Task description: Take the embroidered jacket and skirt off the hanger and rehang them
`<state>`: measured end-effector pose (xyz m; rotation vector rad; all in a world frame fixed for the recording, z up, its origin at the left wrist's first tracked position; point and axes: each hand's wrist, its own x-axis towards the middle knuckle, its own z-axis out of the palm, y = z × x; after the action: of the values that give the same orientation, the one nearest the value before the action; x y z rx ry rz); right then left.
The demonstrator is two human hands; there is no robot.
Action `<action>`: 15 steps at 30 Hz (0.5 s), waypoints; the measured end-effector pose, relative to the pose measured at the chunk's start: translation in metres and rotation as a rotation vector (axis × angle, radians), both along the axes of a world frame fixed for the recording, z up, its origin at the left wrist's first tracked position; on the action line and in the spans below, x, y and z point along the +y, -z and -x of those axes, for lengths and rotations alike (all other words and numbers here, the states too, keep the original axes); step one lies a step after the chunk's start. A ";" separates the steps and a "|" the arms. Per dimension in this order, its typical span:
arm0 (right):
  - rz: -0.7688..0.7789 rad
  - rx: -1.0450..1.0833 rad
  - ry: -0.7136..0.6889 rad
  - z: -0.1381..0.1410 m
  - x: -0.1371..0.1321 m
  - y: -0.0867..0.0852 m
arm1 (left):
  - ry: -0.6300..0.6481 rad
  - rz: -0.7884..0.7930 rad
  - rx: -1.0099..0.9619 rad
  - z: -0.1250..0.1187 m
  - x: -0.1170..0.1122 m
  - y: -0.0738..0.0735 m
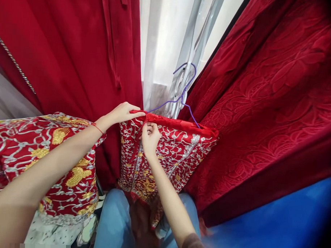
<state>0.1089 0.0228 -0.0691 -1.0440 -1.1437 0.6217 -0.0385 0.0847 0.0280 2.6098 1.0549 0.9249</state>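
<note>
A red skirt (pixel 171 147) with silver and gold embroidery hangs in front of my knees, its plain red waistband (pixel 179 123) at the top. My left hand (pixel 124 112) is closed on the waistband's left corner, thumb along the edge. Just below the band, my right hand (pixel 151 139) has its fingers curled in a pinch on a thin red tie (pixel 137 143) that trails down the skirt's front; the fingertips are partly hidden. A purple wire hanger (pixel 195 72) rises behind the waistband, its lower ends going down at the band.
Another embroidered red garment (pixel 71 171) lies bunched at the left, under my left forearm. Red cloth (pixel 75 63) hangs behind it, and patterned red cloth (pixel 263 116) hangs at the right. White hangers (pixel 187 77) cluster behind the purple one. A blue surface (pixel 287 218) is at lower right.
</note>
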 end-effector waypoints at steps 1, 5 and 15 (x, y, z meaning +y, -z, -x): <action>0.005 0.100 -0.088 0.002 -0.002 0.001 | 0.019 0.044 -0.027 0.000 0.000 -0.001; 0.017 0.316 -0.270 0.007 -0.008 0.002 | 0.072 0.249 -0.127 0.000 0.002 -0.003; -0.063 0.243 -0.201 0.003 -0.008 0.008 | 0.115 0.310 -0.152 0.003 0.004 -0.003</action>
<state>0.1058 0.0148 -0.0768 -0.7815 -1.0531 0.8421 -0.0419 0.0887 0.0313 2.2823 0.9173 0.8432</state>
